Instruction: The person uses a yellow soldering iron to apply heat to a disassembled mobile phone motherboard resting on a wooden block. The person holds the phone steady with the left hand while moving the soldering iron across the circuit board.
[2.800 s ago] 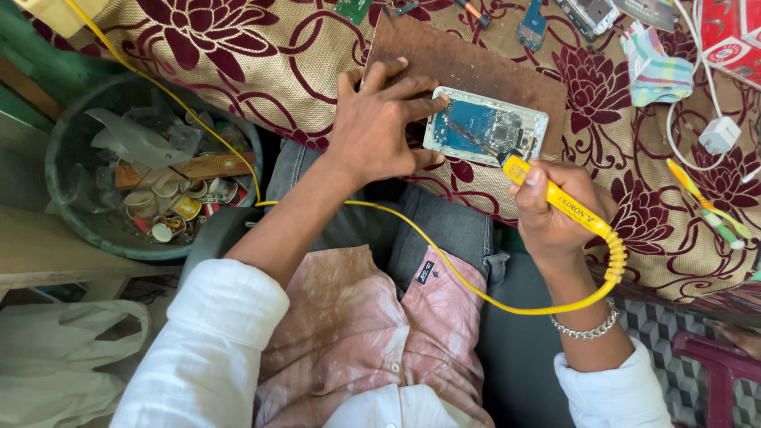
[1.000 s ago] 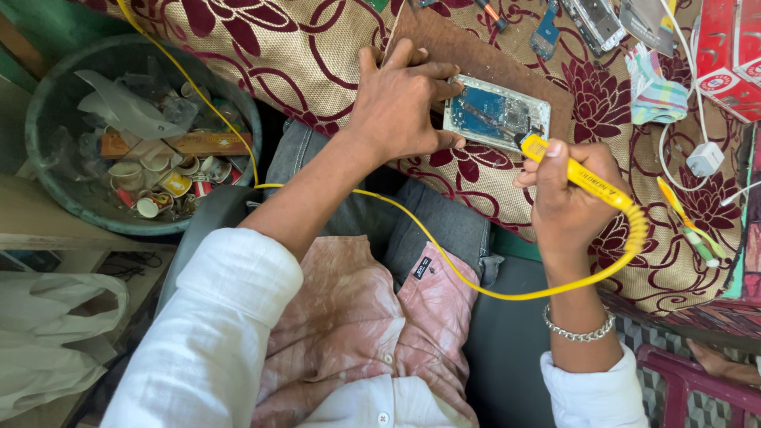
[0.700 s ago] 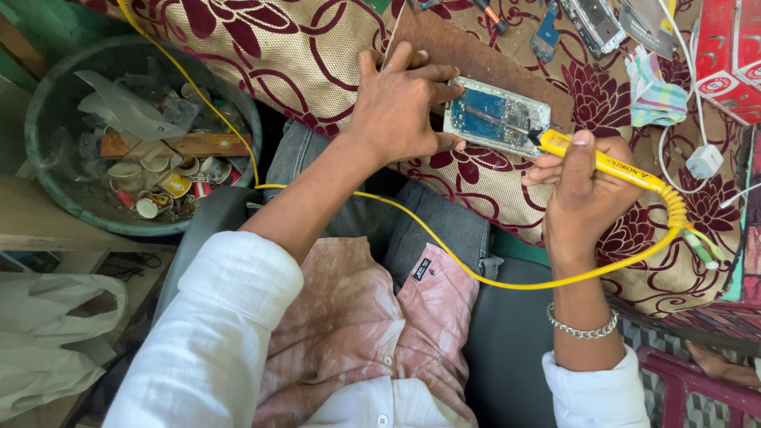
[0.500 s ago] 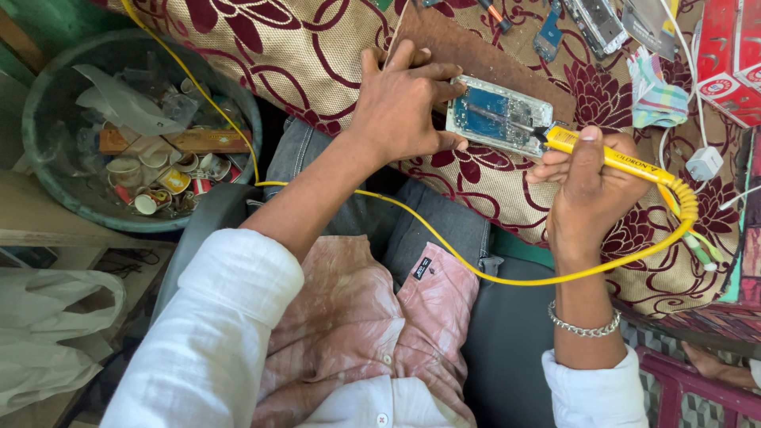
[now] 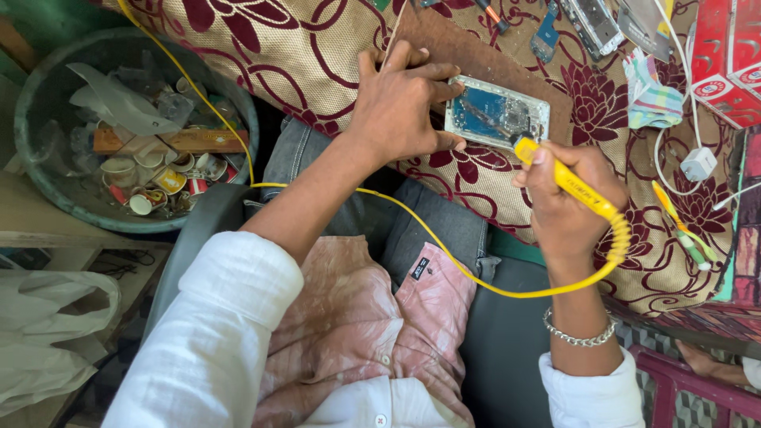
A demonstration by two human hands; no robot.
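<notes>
An opened phone (image 5: pixel 498 112) with its blue circuit board showing lies on a brown board (image 5: pixel 476 55) laid over the floral cloth. My left hand (image 5: pixel 399 107) presses flat on the board and steadies the phone's left edge with its fingertips. A yellow soldering iron (image 5: pixel 569 178) is gripped in my right hand (image 5: pixel 564 208), its tip touching the phone's lower right part. The iron's yellow cord (image 5: pixel 444 242) loops across my lap and runs up to the far left.
A green bin (image 5: pixel 131 127) with paper cups and scrap stands at left. A folded checked cloth (image 5: pixel 652 82), red boxes (image 5: pixel 725 55), a white charger plug (image 5: pixel 699 163), phone parts (image 5: pixel 590 24) and yellow-green tools (image 5: pixel 682 226) lie at right. A white bag (image 5: pixel 47 333) sits at lower left.
My right hand has swung the soldering iron up and in, bringing its tip onto the phone's board. The left hand has stayed on the phone.
</notes>
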